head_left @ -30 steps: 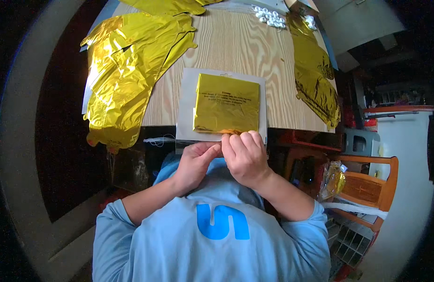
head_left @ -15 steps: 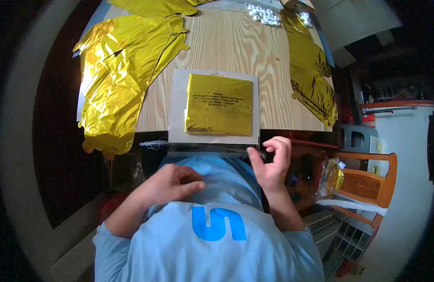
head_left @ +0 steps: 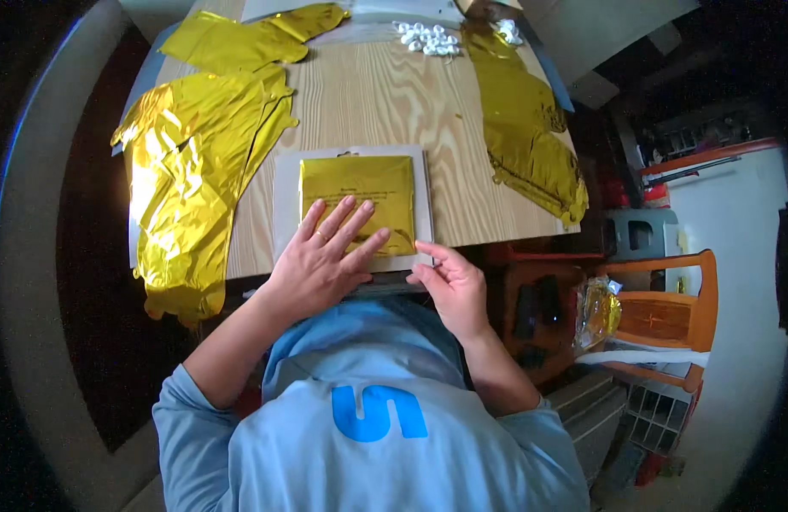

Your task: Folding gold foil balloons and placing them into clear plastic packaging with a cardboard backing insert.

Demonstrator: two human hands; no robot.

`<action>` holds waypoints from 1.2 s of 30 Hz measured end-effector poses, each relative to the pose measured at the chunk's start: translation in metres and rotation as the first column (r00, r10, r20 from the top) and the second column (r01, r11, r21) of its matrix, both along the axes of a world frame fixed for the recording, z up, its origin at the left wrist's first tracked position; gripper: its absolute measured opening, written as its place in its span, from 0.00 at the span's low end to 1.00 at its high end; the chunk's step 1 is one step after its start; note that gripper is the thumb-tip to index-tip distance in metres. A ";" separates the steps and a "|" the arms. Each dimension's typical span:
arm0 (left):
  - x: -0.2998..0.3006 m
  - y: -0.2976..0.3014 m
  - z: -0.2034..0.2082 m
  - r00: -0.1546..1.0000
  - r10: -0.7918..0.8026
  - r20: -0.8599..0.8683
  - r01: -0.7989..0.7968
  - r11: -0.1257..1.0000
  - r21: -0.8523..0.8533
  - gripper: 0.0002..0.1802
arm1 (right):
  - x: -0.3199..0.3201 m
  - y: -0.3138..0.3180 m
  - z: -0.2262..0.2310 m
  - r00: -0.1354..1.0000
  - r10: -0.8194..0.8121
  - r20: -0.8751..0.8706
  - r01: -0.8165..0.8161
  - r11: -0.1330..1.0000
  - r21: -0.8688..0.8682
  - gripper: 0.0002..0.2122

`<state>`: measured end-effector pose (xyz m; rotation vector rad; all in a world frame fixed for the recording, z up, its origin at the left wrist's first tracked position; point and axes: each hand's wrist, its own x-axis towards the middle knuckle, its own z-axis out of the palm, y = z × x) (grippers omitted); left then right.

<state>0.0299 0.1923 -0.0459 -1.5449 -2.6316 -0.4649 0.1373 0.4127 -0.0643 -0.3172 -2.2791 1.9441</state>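
My left hand [head_left: 321, 260] lies flat, fingers spread, on a folded gold foil sheet [head_left: 390, 183] with small dark print. This sheet rests on a pale grey card [head_left: 287, 175] at the table's near edge, in what looks like a clear plastic bag [head_left: 385, 280] whose flap hangs toward my lap. At the card's lower right corner my right hand [head_left: 452, 290] has its thumb and forefinger around the bag's edge in a loose pinch, other fingers curled. Just how firmly they grip it is hard to see.
Flattened gold foil balloons [head_left: 189, 179] cover the table's left side, partly over its near edge. Another gold foil piece [head_left: 522, 119] lies along the right. White ribbon rolls [head_left: 428, 38] sit at the far side. A wooden chair [head_left: 659, 320] holding a clear bag stands right.
My left hand has come up from my lap onto the gold foil sheet. The right hand has moved left to the bag's corner. The whole view has shifted a little.
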 end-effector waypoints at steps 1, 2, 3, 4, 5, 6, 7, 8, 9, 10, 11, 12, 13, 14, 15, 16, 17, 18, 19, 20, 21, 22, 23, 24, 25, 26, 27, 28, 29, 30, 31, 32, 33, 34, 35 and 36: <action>-0.001 0.002 -0.003 1.000 -0.001 -0.013 0.001 1.000 0.006 0.43 | -0.002 0.002 0.004 1.000 0.010 -0.002 -0.009 0.999 0.041 0.14; -0.004 0.004 -0.004 1.000 -0.001 -0.028 0.001 1.000 0.015 0.42 | -0.008 0.003 0.011 1.000 0.019 -0.005 -0.019 0.996 0.085 0.14; -0.007 0.006 -0.002 1.000 -0.001 -0.009 0.001 1.000 -0.002 0.40 | -0.012 0.001 0.020 1.000 0.012 0.028 -0.015 0.990 0.139 0.14; -0.009 0.009 -0.001 1.000 0.011 -0.016 -0.011 1.000 -0.004 0.39 | -0.017 0.003 0.032 0.997 -0.007 0.071 -0.013 0.961 0.276 0.13; -0.009 0.012 -0.001 1.000 0.022 -0.020 -0.022 1.000 -0.008 0.39 | -0.020 0.008 0.034 0.999 0.014 0.041 -0.032 0.867 0.497 0.14; -0.010 0.014 -0.001 0.999 0.035 -0.024 -0.035 0.999 -0.013 0.38 | -0.024 0.015 0.036 0.999 0.039 0.016 -0.039 0.723 0.690 0.15; -0.011 0.014 0.001 1.000 0.030 -0.009 -0.030 0.999 -0.021 0.38 | -0.028 0.023 0.041 0.997 0.070 0.042 -0.080 0.731 0.677 0.14; -0.012 0.015 0.003 1.000 0.026 0.016 -0.025 0.999 -0.045 0.38 | -0.033 0.032 0.048 0.992 0.104 0.070 -0.124 0.737 0.665 0.13; -0.012 0.014 0.005 0.999 0.026 0.035 -0.025 0.999 -0.037 0.38 | -0.044 0.040 0.067 0.973 0.120 0.195 -0.215 0.772 0.598 0.10; -0.013 0.013 0.007 0.998 0.029 0.054 -0.027 0.999 -0.028 0.38 | -0.062 0.045 0.091 0.946 0.117 0.304 -0.264 0.820 0.508 0.09; -0.014 0.014 0.008 0.999 0.023 0.034 -0.021 0.999 -0.045 0.37 | -0.083 0.053 0.096 0.974 0.125 0.190 -0.211 0.811 0.546 0.09; -0.016 0.016 0.008 0.999 0.018 0.039 -0.016 0.999 -0.049 0.37 | -0.108 0.060 0.101 0.989 0.128 0.078 -0.149 0.803 0.577 0.08; -0.018 0.018 0.008 0.999 0.019 0.045 -0.018 1.000 -0.022 0.37 | -0.140 0.065 0.104 0.987 0.158 0.042 -0.152 0.799 0.582 0.08; -0.019 0.019 0.009 0.999 0.015 0.052 -0.015 1.000 0.006 0.37 | -0.175 0.068 0.106 0.983 0.184 0.008 -0.153 0.795 0.588 0.09; -0.020 0.019 0.010 0.998 0.014 0.058 -0.015 1.000 0.015 0.37 | -0.214 0.074 0.100 0.971 0.234 -0.052 -0.147 0.753 0.641 0.08; -0.021 0.020 0.011 0.998 0.007 0.066 -0.009 1.000 0.028 0.37 | -0.254 0.083 0.086 0.954 0.280 -0.107 -0.130 0.708 0.694 0.08; -0.022 0.020 0.012 0.997 0.006 0.075 -0.009 0.999 0.036 0.38 | -0.295 0.089 0.071 0.929 0.331 -0.168 -0.084 0.628 0.774 0.08; -0.023 0.020 0.014 0.995 0.003 0.103 -0.008 0.999 0.049 0.38 | -0.331 0.091 0.060 0.895 0.388 -0.218 -0.031 0.543 0.839 0.08; -0.024 0.019 0.015 0.991 0.007 0.132 -0.016 0.998 0.064 0.38 | -0.358 0.087 0.055 0.886 0.429 -0.176 -0.053 0.471 0.880 0.07; -0.025 0.017 0.015 0.987 0.012 0.160 -0.025 0.997 0.078 0.39 | -0.380 0.081 0.050 0.875 0.466 -0.132 -0.073 0.397 0.915 0.07; -0.024 0.016 0.013 0.990 0.019 0.139 -0.032 0.996 0.088 0.40 | -0.396 0.076 0.046 0.863 0.491 -0.118 -0.075 0.357 0.931 0.06; -0.024 0.015 0.013 0.989 0.016 0.148 -0.031 0.995 0.098 0.39 | -0.410 0.072 0.042 0.853 0.512 -0.104 -0.075 0.316 0.946 0.06; -0.023 0.014 0.013 0.987 0.016 0.160 -0.033 0.994 0.107 0.39 | -0.418 0.065 0.041 0.840 0.535 -0.086 -0.078 0.276 0.958 0.05; -0.024 0.013 0.014 0.985 0.012 0.172 -0.033 0.993 0.116 0.39 | -0.425 0.061 0.042 0.853 0.522 -0.004 -0.131 0.221 0.967 0.06; -0.025 0.013 0.015 0.988 0.010 0.157 -0.027 0.993 0.111 0.39 | -0.432 0.059 0.043 0.862 0.501 0.078 -0.184 0.165 0.969 0.07; -0.025 0.013 0.015 0.986 0.012 0.165 -0.029 0.994 0.104 0.39 | -0.435 0.059 0.042 0.866 0.473 0.160 -0.239 0.112 0.965 0.09; -0.025 0.013 0.016 0.985 0.011 0.174 -0.028 0.995 0.097 0.39 | -0.437 0.058 0.039 0.860 0.492 0.137 -0.217 0.110 0.970 0.07; -0.025 0.012 0.015 0.983 0.008 0.182 -0.025 0.995 0.091 0.38 | -0.437 0.057 0.036 0.854 0.508 0.114 -0.195 0.109 0.975 0.06; -0.024 0.012 0.015 0.982 0.012 0.186 -0.030 0.995 0.095 0.38 | -0.435 0.057 0.035 0.847 0.524 0.093 -0.173 0.106 0.979 0.05; -0.024 0.012 0.015 0.982 0.015 0.190 -0.034 0.994 0.099 0.37 | -0.433 0.057 0.033 0.837 0.539 0.093 -0.147 0.057 0.988 0.04; -0.023 0.012 0.014 0.981 0.016 0.194 -0.037 0.994 0.103 0.37 | -0.429 0.057 0.031 0.827 0.554 0.095 -0.120 0.008 0.993 0.04; -0.023 0.012 0.014 0.982 0.016 0.187 -0.036 0.994 0.106 0.37 | -0.425 0.057 0.032 0.817 0.569 0.096 -0.088 -0.042 0.995 0.04; -0.023 0.012 0.014 0.984 0.015 0.179 -0.034 0.994 0.108 0.36 | -0.422 0.055 0.033 0.808 0.577 0.118 -0.061 -0.117 0.991 0.05; -0.023 0.012 0.013 0.985 0.013 0.172 -0.032 0.993 0.110 0.36 | -0.420 0.052 0.034 0.800 0.583 0.140 -0.032 -0.191 0.981 0.07; -0.023 0.012 0.012 0.988 0.011 0.155 -0.033 0.990 0.139 0.35 | -0.417 0.051 0.036 0.796 0.584 0.159 0.000 -0.263 0.965 0.08; -0.024 0.012 0.010 0.990 0.009 0.144 -0.032 0.988 0.154 0.35 | -0.417 0.052 0.034 0.802 0.581 0.138 0.030 -0.270 0.963 0.08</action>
